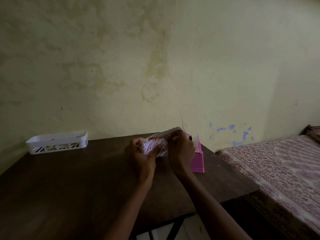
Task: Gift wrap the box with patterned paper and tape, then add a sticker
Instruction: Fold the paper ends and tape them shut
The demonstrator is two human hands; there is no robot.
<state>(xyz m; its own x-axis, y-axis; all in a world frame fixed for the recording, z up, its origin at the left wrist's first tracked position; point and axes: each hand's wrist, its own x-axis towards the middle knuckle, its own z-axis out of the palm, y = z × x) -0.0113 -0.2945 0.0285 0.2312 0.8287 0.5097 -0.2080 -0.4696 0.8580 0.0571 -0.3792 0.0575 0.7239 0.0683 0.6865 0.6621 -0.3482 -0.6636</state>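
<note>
A small box wrapped in white paper with a heart pattern (156, 144) is held just above the dark wooden table (78, 179), near its far edge. My left hand (140, 157) grips the box's left end, thumb across the front face. My right hand (181, 151) holds the right end, its fingers pinching the paper at the top edge. Behind my right hand stands a pink tape dispenser (198, 158), partly hidden. The paper's right-end fold is hidden by my fingers.
A white slotted tray (57, 142) with a few small items sits at the table's far left against the wall. A bed with a patterned sheet (277, 167) lies to the right of the table. The table's front right edge (240, 196) is near my right forearm.
</note>
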